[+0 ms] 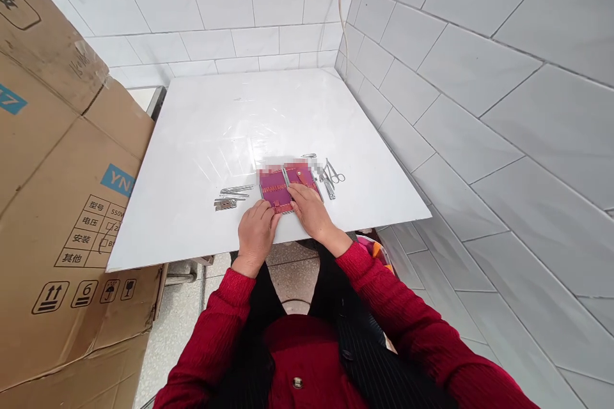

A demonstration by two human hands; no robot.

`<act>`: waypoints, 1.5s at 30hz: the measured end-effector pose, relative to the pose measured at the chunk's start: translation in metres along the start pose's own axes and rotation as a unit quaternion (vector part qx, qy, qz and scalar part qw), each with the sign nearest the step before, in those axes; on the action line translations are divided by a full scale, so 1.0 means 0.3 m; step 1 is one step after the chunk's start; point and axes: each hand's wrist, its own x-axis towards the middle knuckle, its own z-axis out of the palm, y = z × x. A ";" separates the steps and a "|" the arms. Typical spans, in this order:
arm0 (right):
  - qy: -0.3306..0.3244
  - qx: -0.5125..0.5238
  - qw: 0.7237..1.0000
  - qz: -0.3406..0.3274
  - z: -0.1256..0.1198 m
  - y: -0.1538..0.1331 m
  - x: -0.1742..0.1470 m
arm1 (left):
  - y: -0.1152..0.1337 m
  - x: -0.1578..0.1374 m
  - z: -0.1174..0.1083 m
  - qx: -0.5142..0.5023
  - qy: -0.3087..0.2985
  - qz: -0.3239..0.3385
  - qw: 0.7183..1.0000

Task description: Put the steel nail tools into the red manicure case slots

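Note:
An open manicure case (273,189), purple inside with red trim and a row of loops, lies flat near the front edge of a white table (192,134). My left hand (258,230) is closed on its lower left corner, with the thumb at the front edge. Over the middle fold and lower right part rests my right hand (311,211), its fingers together and bent onto the case; what lies under them is hidden. Several slim metal tools (235,192) are to the left, beside nail clippers (225,204). To the right are small scissors (334,174) and more metal tools (329,186).
A large cardboard box (62,192) stands along the table's left side. A tiled wall (470,108) borders the right, another the back. A thin cable (341,6) hangs in the corner. Below the front edge is a stool (295,271) between my legs.

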 end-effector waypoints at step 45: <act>-0.220 -0.042 0.967 -0.120 0.111 -0.361 0.302 | -0.010 -0.118 0.021 0.018 -0.007 0.015 1.000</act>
